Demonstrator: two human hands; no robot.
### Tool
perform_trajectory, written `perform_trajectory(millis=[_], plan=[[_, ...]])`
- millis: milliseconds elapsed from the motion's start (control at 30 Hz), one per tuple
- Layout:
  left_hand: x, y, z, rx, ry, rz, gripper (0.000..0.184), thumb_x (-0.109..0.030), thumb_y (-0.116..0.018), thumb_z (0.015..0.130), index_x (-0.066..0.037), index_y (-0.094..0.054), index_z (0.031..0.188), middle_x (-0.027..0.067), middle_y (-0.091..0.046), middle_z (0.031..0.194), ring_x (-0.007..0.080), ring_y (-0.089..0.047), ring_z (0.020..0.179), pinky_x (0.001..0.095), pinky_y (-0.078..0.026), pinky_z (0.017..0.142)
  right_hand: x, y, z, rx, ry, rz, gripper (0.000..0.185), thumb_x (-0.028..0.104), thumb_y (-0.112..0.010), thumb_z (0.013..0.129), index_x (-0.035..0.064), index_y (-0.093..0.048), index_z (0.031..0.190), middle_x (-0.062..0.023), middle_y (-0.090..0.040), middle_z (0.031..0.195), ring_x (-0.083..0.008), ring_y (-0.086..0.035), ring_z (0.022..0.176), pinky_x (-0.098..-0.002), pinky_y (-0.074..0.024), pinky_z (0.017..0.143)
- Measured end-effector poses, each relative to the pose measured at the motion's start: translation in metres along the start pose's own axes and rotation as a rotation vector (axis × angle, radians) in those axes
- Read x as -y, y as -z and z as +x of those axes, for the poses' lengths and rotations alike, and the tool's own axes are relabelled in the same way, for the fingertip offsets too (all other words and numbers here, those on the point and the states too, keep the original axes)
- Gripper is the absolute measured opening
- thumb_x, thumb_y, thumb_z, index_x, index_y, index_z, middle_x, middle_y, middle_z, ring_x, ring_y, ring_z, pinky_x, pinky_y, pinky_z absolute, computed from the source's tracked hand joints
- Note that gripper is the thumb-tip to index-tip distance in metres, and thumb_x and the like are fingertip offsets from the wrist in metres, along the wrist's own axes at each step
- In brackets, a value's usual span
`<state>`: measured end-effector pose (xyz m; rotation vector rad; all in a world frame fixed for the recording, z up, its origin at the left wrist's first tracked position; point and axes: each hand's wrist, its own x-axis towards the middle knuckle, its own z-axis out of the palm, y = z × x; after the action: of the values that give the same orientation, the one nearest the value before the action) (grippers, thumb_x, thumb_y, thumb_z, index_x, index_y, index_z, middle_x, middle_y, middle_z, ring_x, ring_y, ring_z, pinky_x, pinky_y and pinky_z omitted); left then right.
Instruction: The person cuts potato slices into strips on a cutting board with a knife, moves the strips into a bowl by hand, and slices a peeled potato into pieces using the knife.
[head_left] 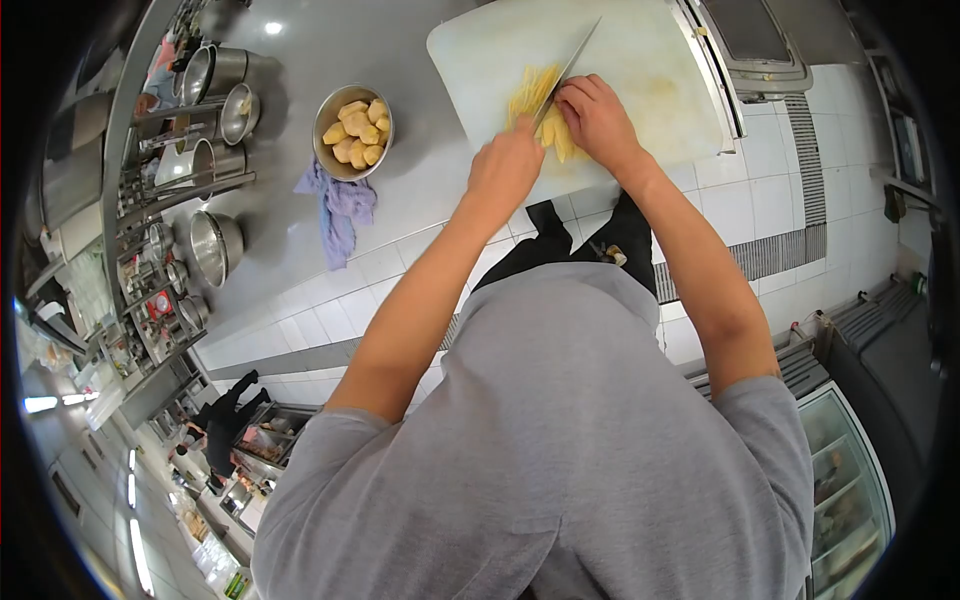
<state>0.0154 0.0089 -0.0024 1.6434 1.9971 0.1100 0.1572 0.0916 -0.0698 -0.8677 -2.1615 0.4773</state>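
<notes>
My left hand (508,165) is wrapped round the handle of a kitchen knife (578,52). The blade points away over a white cutting board (475,50). Thin yellow potato strips (530,90) lie beside the blade on its left. On the other side, my right hand (597,120) presses with bent fingers on a stack of potato slices (556,138), close against the knife. Some of the slices are hidden under the fingers. Left of the board, a metal bowl (317,138) holds several peeled potatoes (355,122).
A purple cloth (345,212) lies at the edge of the steel counter (420,155), below the bowl. Metal pots and basins (216,248) crowd a rack at the left. A glass-fronted cabinet (850,485) stands at the lower right. Another person (222,425) is far off at the left.
</notes>
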Motion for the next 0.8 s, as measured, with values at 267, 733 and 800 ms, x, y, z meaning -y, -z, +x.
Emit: perform_trajectory(millis=[267,733,800], plan=[[0.012,0.013,-0.027,0.102,0.023,-0.003,0.023,-0.016,-0.055,0.107,0.004,-0.059,0.118,0.0369,-0.076,0.093,0.0591,-0.074,0.090,0.0658,-0.059,0.082,0.003,0.004,0.001,0.011,-0.015,0.016,0.011,0.002,-0.078,0.093,0.0034,-0.076,0.104,-0.0105,-0.075,0.108,-0.0345,-0.068,0.104,-0.0448,-0.0591,0.094],[0.014,0.005,-0.027,0.100,0.030,0.009,0.027,-0.016,-0.055,0.108,0.007,-0.060,0.123,0.0371,-0.076,0.093,0.0573,-0.076,0.090,0.0650,-0.060,0.081,0.005,-0.001,-0.002,-0.004,-0.023,0.046,0.009,0.000,-0.076,0.094,0.0022,-0.076,0.103,-0.0113,-0.075,0.107,-0.0346,-0.068,0.103,-0.0442,-0.0591,0.093],[0.012,0.000,-0.023,0.126,0.070,0.031,0.027,-0.016,-0.055,0.108,0.007,-0.060,0.122,0.0374,-0.076,0.092,0.0576,-0.076,0.089,0.0656,-0.060,0.080,-0.001,-0.003,-0.006,-0.015,-0.026,0.053,0.008,0.001,-0.076,0.094,0.0020,-0.076,0.103,-0.0113,-0.075,0.106,-0.0344,-0.068,0.104,-0.0441,-0.0591,0.093]])
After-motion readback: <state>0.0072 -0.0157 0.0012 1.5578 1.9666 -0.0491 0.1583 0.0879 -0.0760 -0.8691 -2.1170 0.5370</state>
